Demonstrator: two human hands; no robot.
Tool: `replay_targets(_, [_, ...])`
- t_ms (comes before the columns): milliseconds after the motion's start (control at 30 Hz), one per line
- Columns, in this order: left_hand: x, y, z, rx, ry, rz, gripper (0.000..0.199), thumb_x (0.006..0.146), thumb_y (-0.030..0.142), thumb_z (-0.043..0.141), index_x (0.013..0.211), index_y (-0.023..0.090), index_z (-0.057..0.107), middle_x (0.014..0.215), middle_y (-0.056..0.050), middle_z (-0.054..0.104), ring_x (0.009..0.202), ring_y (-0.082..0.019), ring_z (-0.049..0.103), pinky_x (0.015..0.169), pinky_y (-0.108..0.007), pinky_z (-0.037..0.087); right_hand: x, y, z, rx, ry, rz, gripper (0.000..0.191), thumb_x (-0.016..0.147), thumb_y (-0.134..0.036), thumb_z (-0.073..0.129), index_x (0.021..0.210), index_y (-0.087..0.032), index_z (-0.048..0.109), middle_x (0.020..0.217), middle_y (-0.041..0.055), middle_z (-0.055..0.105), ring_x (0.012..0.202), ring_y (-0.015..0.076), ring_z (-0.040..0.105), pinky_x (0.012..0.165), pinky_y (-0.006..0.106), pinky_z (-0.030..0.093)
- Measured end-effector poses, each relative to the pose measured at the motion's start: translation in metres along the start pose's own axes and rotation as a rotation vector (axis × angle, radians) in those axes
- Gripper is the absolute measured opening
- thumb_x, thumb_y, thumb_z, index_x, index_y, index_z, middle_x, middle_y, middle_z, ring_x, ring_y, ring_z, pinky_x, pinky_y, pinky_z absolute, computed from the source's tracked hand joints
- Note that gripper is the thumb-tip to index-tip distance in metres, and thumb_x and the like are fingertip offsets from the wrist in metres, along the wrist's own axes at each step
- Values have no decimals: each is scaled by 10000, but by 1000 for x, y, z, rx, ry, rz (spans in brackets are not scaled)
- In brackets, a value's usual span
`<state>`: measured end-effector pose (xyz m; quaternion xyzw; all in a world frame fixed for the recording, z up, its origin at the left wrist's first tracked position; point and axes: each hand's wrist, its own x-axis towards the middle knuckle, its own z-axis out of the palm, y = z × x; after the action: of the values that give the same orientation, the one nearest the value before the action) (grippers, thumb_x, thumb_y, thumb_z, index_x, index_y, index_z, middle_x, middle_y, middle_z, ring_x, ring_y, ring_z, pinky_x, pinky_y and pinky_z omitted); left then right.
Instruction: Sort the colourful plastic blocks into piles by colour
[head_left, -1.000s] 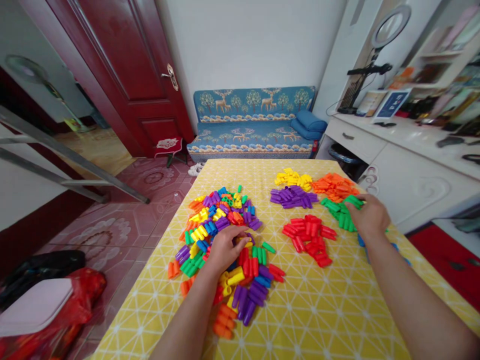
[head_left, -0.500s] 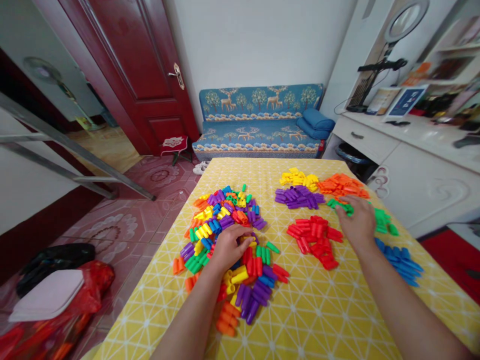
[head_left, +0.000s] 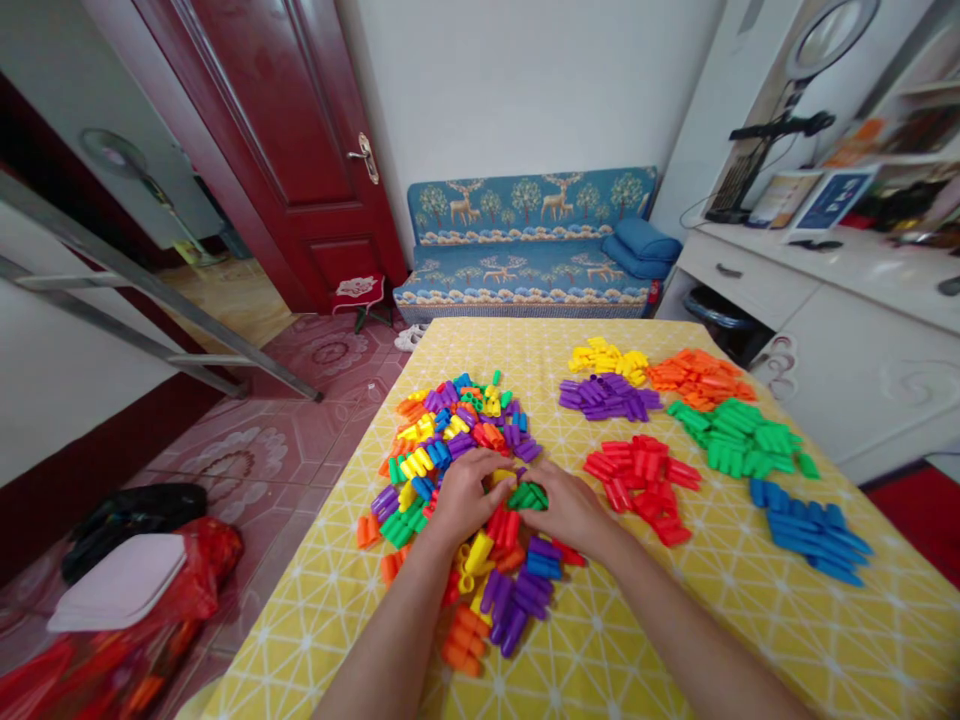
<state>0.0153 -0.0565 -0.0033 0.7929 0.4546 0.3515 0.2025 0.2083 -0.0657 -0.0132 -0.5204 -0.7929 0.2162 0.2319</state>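
Observation:
My left hand point(head_left: 466, 492) rests over the mixed pile of plastic bullet-shaped building blocks point(head_left: 420, 462), fingers curled down. A bit of yellow shows between its thumb and fingers; what it grips, if anything, is hidden. Beside it at the pile's right edge, my right hand point(head_left: 568, 508) has its fingers closed around a green building block point(head_left: 528, 497). To the right lie single-colour heaps of these blocks: red point(head_left: 645, 482), purple point(head_left: 609, 397), yellow point(head_left: 609, 358), orange point(head_left: 701, 378), green point(head_left: 742, 440) and blue point(head_left: 810, 528).
A yellow patterned cloth point(head_left: 600, 640) covers the table. Beyond it stands a blue sofa point(head_left: 525, 270). A white cabinet point(head_left: 847, 330) is on the right, and a metal ladder point(head_left: 225, 330) leans at the left. Bags point(head_left: 210, 570) lie on the floor.
My right hand has moved left from the green heap to the mixed pile and closed on a green block there. My left hand stays over the pile. The view has shifted slightly.

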Motion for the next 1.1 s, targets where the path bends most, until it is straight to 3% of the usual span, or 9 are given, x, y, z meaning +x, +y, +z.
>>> replay_targets(100, [0,1,-1,14,-4,18,258,841,312,633,1082,244,694,1110,-68,670,1018,-209,615,907,-340,477,6,-2,9,78,141,102,197,716,-327,674,879,-221,641,834,17,629,758,186,592,652,274,416])
replay_targets(200, [1,2,-2,42,-18,35,335,826,365,650,1137,243,667,1191,-85,637,1084,-234,591,945,-369,463,8,-1,19,327,257,130,168,793,-351,612,865,-200,597,796,12,612,757,176,576,683,281,439])
replay_targets(300, [1,1,-2,57,-42,57,354,814,378,665,1139,236,665,1170,-86,652,1064,-238,596,941,-379,463,6,-1,28,633,249,121,207,846,-384,564,933,-198,587,809,6,615,748,162,578,674,271,466])
replay_targets(400, [2,-2,-1,49,-50,57,325,818,352,666,1122,238,677,1123,-82,675,1031,-232,610,918,-370,473,4,-4,30,784,192,134,250,853,-423,556,956,-199,596,823,9,621,744,162,586,628,260,487])
replay_targets(533, [1,-1,-1,37,-26,35,282,838,323,643,1103,236,684,1069,-80,694,997,-223,626,888,-356,484,3,-6,28,841,143,154,308,860,-467,538,1004,-205,612,829,11,639,715,163,592,570,248,488])
replay_targets(733, [1,0,-2,53,-53,38,387,767,318,722,1144,252,661,1085,-74,693,1001,-234,627,898,-365,478,2,-6,27,828,218,111,257,857,-409,563,1004,-200,589,881,22,655,815,173,616,725,282,505])
replay_targets(1100, [1,-1,0,-88,-14,42,282,789,209,692,1068,243,700,1057,-71,694,974,-209,639,869,-337,500,0,-8,25,977,216,136,278,847,-457,565,1002,-229,527,942,41,633,867,196,639,739,331,565])
